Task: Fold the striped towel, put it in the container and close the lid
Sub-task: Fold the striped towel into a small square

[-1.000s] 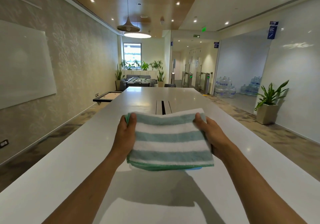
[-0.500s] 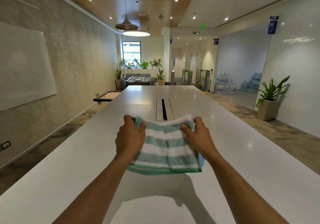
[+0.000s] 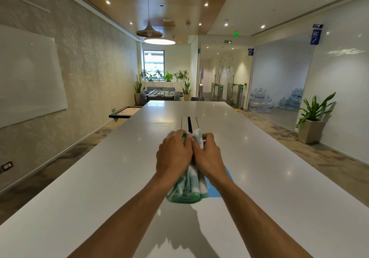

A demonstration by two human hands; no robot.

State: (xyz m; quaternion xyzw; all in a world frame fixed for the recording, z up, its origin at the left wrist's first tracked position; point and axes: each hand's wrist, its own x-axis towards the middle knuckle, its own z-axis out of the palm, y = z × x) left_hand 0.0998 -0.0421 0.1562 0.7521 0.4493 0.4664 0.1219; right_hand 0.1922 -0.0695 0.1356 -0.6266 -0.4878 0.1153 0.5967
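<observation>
The green-and-white striped towel (image 3: 188,188) hangs folded in half between my hands above the white table (image 3: 99,188). My left hand (image 3: 173,156) grips its left side and my right hand (image 3: 208,156) grips its right side, the two hands pressed together. The towel's upper corners (image 3: 196,135) stick out above my fingers. A blue piece (image 3: 216,187), maybe the container or its lid, shows just under my right wrist; most of it is hidden behind the towel and arm.
A dark cable slot (image 3: 189,123) runs along the table's middle beyond my hands. A potted plant (image 3: 312,121) stands on the floor to the right. A low side shelf (image 3: 125,112) sits by the left wall.
My hands have come together, bringing the towel's left and right edges to meet. The towel went from a wide flat rectangle to a narrow hanging fold.
</observation>
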